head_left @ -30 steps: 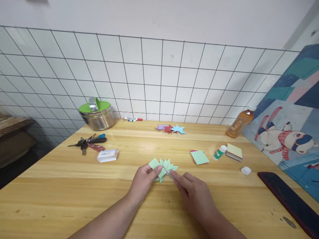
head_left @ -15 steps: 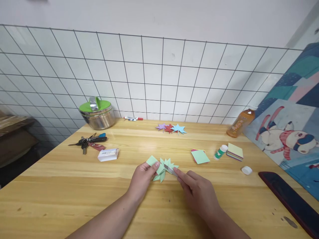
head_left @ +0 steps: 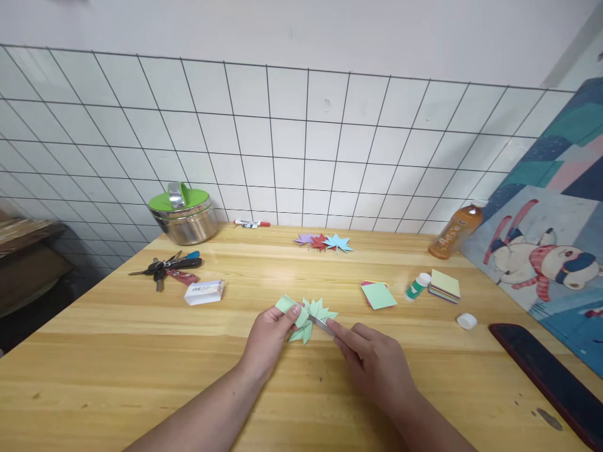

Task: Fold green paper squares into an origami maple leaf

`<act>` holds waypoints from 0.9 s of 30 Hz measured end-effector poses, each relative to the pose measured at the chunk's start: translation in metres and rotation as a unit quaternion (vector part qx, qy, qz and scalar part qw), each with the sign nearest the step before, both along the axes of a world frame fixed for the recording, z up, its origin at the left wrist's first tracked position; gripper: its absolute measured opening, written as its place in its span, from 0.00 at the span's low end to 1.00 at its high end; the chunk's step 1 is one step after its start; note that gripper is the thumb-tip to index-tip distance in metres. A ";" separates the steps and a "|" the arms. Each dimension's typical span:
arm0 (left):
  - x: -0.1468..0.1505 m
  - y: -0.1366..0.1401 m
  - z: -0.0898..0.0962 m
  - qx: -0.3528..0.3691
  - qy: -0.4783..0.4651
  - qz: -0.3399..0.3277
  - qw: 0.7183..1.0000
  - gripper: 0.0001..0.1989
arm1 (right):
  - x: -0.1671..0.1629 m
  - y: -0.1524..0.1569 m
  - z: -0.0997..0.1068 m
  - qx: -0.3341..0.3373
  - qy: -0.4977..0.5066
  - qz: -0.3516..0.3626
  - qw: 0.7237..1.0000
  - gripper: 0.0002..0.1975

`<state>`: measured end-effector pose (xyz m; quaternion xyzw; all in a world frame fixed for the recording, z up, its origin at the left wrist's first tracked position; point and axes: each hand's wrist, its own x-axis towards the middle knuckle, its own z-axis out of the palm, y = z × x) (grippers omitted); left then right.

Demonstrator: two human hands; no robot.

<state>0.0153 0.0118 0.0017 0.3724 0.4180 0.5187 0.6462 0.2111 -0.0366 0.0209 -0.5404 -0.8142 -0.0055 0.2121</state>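
A light green paper square (head_left: 285, 304) is pinched between the thumb and fingers of my left hand (head_left: 272, 328). My right hand (head_left: 374, 358) is closed around a knife (head_left: 321, 324); its metal blade points left and its handle is hidden in my palm. The blade's tip meets the right edge of the paper square. Beneath both lies a pointed, leaf-shaped green folded paper (head_left: 321, 309) on the wooden table (head_left: 188, 364), partly covered by the square and the blade.
Purple, red and blue paper leaves (head_left: 337, 243) lie at the back. To the right are green paper squares (head_left: 379, 295), a glue stick (head_left: 417, 287), a sticky-note stack (head_left: 444, 286), a white cap (head_left: 466, 321), a phone (head_left: 541, 376) and a bottle (head_left: 456, 231). Keys (head_left: 162, 269), a small box (head_left: 204, 292) and a steel pot (head_left: 188, 223) stand left.
The knife blade has turned a little and sits slightly lower against the paper square. My left hand and the square have shifted very slightly left. The rest looks the same.
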 end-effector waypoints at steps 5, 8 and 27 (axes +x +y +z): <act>0.001 -0.002 0.005 0.000 -0.007 0.003 1.000 0.15 | 0.000 -0.001 -0.001 0.022 0.013 0.003 1.000 0.17; 0.001 -0.003 0.006 0.003 -0.019 -0.009 1.000 0.15 | 0.001 -0.003 -0.001 0.040 0.023 -0.001 0.999 0.17; -0.002 -0.002 0.001 0.033 0.044 -0.028 0.998 0.17 | -0.002 -0.002 0.000 0.049 -0.018 -0.010 0.999 0.17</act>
